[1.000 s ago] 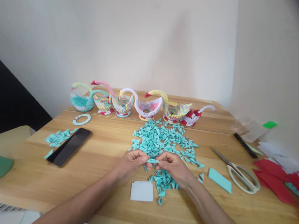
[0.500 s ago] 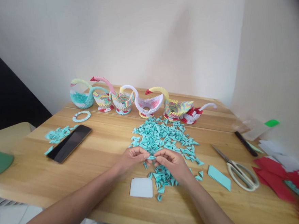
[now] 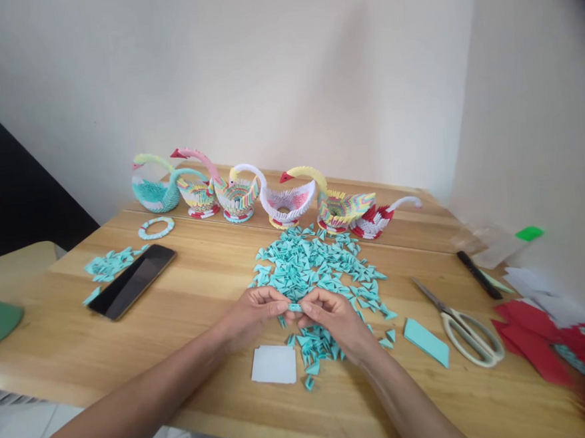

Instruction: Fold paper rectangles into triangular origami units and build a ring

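Between my fingertips is a small strip of folded turquoise paper pieces [image 3: 295, 307]. My left hand [image 3: 262, 308] pinches its left end with thumb and forefinger. At the other end, my right hand [image 3: 332, 313] pinches it the same way. Both hands hover over a heap of loose turquoise paper triangles [image 3: 295, 259], which spreads behind them and below. More triangles [image 3: 317, 344] lie partly hidden beneath my right hand. Close to my left wrist, a stack of white paper [image 3: 273, 364] rests on the wooden table [image 3: 210, 411].
Several folded-paper swans [image 3: 238, 196] stand along the back. On the left are a phone [image 3: 132, 281], a paper ring [image 3: 155, 228] and more triangles [image 3: 112, 263]. Scissors [image 3: 460, 327], turquoise paper sheets [image 3: 426, 342], a black cutter-like tool [image 3: 478, 275] and red paper [image 3: 534, 342] lie to the right.
The view has shifted slightly. Both hands keep their pinch, and the small turquoise strip appears turned a little, showing more of its side.
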Demonstrator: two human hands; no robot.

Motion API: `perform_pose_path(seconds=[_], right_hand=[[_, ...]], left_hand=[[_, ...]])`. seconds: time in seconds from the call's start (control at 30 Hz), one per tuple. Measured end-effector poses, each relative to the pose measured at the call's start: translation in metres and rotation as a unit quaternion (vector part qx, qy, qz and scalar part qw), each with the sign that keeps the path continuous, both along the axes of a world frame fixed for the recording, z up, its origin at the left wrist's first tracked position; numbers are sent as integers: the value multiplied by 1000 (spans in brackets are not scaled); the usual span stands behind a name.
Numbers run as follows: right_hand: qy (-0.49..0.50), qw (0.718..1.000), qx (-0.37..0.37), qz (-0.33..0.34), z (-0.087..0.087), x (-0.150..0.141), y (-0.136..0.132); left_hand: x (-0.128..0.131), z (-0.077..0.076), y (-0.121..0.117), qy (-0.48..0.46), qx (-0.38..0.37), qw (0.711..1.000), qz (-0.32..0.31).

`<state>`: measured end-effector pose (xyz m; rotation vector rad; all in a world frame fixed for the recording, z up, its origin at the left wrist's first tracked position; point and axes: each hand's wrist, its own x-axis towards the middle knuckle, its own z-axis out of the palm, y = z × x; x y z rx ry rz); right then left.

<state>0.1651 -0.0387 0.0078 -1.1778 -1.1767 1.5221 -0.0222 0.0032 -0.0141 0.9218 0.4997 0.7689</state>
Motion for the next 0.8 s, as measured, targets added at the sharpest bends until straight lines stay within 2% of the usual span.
perform_pose_path(seconds=[0.37, 0.53, 0.8], right_hand=[[79, 995, -62, -16, -5, 4, 3], [120, 990, -76, -8, -7, 2, 2], [126, 989, -72, 6, -11, 4, 3]], left_hand=[[-1, 3, 3, -25, -45, 999, 7], [-1, 1, 3, -24, -25, 999, -4], [-1, -1, 2, 9, 13, 1000, -5]])
